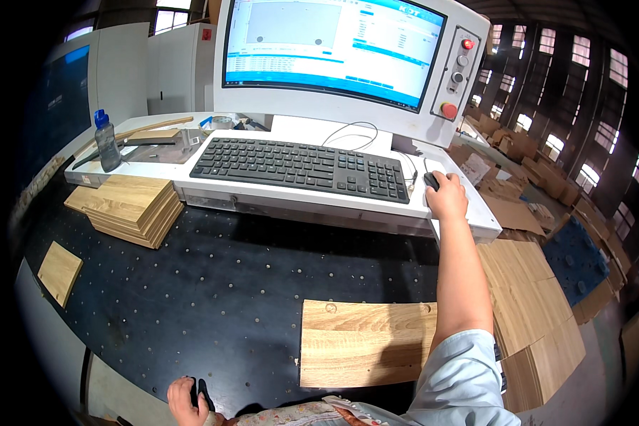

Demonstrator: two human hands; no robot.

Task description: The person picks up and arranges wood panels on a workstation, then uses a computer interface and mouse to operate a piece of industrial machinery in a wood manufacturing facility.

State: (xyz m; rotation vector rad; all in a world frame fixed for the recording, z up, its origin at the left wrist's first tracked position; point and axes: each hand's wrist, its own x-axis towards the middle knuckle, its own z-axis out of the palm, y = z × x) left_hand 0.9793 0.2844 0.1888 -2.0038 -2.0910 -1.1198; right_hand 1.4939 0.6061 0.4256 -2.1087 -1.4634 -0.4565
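My right hand (448, 197) rests over a black computer mouse (431, 182) on the white console shelf, right of a black keyboard (298, 169). Low on the left, at the near edge of the dark table, the fingers of my left hand (182, 402) curl around a small black object (205, 395) whose kind I cannot make out. Between my arms a wood-grain board (362, 344) lies flat on the table, its right end hidden by my right arm. Two round marks show along its far edge.
A monitor (326, 42) stands behind the keyboard, with red buttons beside it. Stacked boards (131, 209) and a single small panel (60, 272) lie on the dotted black table (227, 277) at left. A water bottle (107, 145) stands on the shelf; more boards (529, 291) are at right.
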